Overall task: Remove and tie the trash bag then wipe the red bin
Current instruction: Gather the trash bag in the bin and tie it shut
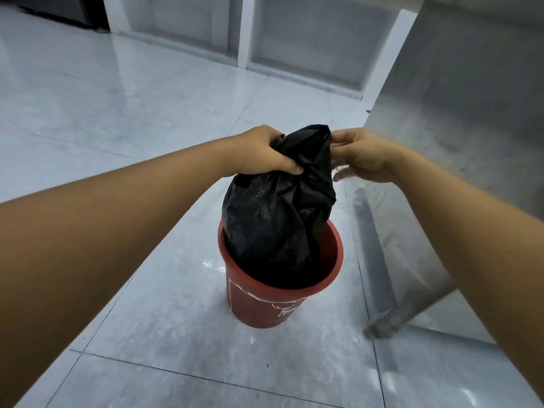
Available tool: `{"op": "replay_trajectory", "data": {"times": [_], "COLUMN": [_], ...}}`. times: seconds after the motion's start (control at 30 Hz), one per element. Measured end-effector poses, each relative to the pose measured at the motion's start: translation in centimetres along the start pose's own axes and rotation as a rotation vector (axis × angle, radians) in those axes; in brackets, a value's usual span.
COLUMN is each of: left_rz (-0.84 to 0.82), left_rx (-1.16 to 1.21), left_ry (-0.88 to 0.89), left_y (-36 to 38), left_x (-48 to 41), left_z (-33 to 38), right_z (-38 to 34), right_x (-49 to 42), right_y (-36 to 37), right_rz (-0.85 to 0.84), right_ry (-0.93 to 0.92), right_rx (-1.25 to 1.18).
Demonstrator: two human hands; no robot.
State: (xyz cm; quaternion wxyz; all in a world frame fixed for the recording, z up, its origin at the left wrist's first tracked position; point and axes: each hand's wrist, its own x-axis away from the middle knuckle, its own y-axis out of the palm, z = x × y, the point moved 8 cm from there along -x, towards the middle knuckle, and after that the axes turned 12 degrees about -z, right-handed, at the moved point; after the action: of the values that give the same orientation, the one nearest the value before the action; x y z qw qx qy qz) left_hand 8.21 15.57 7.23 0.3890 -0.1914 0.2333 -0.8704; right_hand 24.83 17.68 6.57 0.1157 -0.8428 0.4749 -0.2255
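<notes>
A round red bin [265,304] with white markings on its side stands on the glossy tiled floor. A full black trash bag [273,213] rises out of it, its lower part still inside the rim. My left hand [265,153] is clenched around the bag's gathered neck from the left. My right hand [360,156] pinches the top edge of the bag from the right with thumb and fingers. The bag's mouth is bunched between both hands; no knot is visible.
A stainless steel cabinet or table [459,119] stands close on the right, with a metal foot [382,326] beside the bin. White-framed panels [318,39] line the far wall. Pale marble floor tiles [103,113] spread to the left and front.
</notes>
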Motion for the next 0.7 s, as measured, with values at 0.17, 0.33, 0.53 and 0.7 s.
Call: {"op": "replay_trajectory", "data": {"times": [0.17, 0.33, 0.53, 0.7], "left_rz": [0.074, 0.094, 0.131, 0.145], "left_rx": [0.001, 0.007, -0.066, -0.094], "left_ry": [-0.025, -0.037, -0.140, -0.177], "left_y": [-0.8, -0.9, -1.9, -2.1], "left_x": [0.0, -0.1, 0.2, 0.4], "left_z": [-0.9, -1.2, -2.6, -3.2], "right_z": [3.2, 7.5, 12.2, 13.6], "right_x": [1.9, 4.3, 6.2, 6.9], "right_y": [-0.9, -1.6, -0.3, 0.5], "right_rz": [0.041, 0.243, 0.364, 0.449], "right_ry": [0.106, 0.126, 0.306, 0.361], "right_rx": [-0.044, -0.305, -0.556, -0.666]}}
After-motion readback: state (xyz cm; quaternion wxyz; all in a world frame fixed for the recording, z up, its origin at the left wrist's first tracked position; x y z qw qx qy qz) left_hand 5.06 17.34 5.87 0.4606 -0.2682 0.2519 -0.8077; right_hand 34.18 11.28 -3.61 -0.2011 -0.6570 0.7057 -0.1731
